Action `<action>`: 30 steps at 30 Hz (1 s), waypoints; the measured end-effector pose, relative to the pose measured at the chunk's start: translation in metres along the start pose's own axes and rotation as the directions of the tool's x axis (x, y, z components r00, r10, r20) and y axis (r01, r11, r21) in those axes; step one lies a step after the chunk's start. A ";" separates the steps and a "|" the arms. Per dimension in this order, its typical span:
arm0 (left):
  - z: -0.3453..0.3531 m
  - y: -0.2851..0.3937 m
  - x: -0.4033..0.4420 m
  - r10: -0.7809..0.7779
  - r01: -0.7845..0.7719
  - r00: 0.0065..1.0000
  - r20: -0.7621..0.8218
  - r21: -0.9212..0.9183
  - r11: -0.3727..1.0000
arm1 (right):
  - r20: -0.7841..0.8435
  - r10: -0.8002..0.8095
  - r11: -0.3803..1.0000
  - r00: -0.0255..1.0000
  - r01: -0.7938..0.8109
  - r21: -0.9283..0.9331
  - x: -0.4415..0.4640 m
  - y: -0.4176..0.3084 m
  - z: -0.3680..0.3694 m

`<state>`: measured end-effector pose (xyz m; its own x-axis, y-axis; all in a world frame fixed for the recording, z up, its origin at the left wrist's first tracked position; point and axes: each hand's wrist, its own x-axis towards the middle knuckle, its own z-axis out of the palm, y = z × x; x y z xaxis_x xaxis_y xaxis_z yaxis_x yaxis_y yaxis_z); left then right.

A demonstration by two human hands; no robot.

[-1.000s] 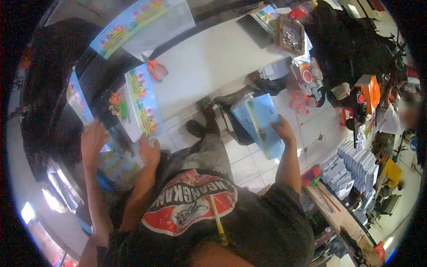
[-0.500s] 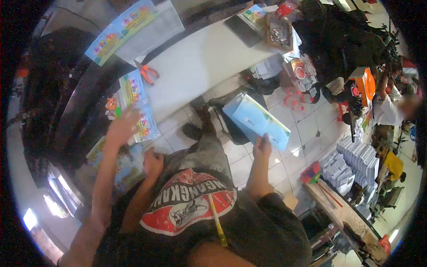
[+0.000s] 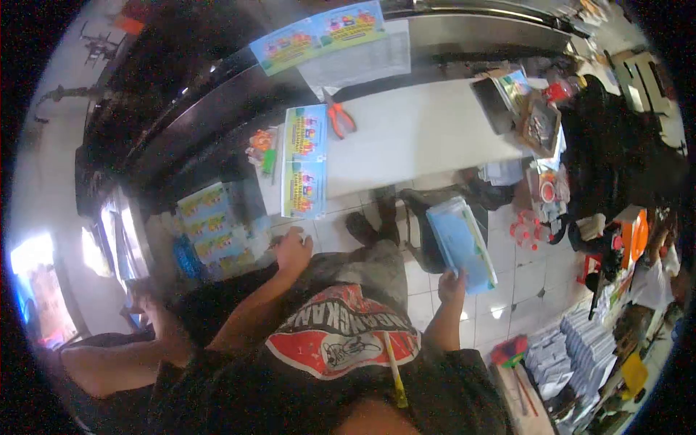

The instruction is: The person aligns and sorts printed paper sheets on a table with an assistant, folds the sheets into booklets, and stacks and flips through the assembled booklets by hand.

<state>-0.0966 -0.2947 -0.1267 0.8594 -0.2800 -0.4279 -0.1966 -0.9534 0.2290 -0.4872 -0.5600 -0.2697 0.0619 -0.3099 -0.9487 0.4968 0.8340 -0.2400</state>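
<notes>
My right hand [image 3: 453,285] grips the lower edge of a small stack of light blue printed booklets [image 3: 458,235], held over a dark stool seat [image 3: 435,270]. Loosely bent and a little apart are the fingers of my left hand [image 3: 293,250], with nothing visible in them. It hovers just below the table's near edge, between printed sheets [image 3: 214,225] on the left and two colourful printed covers [image 3: 304,161] at the table's left end.
A co-worker's arm [image 3: 156,319] is at the left. On the white table [image 3: 420,123] lie orange-handled pliers [image 3: 338,119], a phone [image 3: 494,105] and a wooden tray [image 3: 540,125]. Plastic bottles [image 3: 531,230] and stacked papers [image 3: 580,348] stand to the right.
The view has swung left, so things appear further right. The co-worker's hand has drawn back from the printed covers to the far left. My right hand still holds the booklets, now turned more upright in view.
</notes>
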 end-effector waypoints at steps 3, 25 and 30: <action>-0.004 0.002 0.008 0.002 -0.013 0.993 -0.121 -0.084 0.996 | -0.051 0.008 0.996 0.999 -0.012 -0.092 -0.019 -0.014 0.013; -0.079 0.008 0.000 -0.401 0.087 0.843 -0.359 -0.643 0.761 | 0.905 0.253 -0.435 0.342 0.876 -0.209 -0.075 0.056 0.405; -0.127 0.014 -0.009 -0.635 0.165 0.704 -0.318 -0.797 0.582 | 0.890 0.394 -0.464 0.229 0.885 -0.023 -0.030 0.043 0.476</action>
<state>-0.0466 -0.2911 -0.0090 0.8802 0.4436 -0.1688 0.4031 -0.5108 0.7593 -0.0561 -0.7323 -0.1534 0.9804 -0.1490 -0.1291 -0.1956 -0.6513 -0.7332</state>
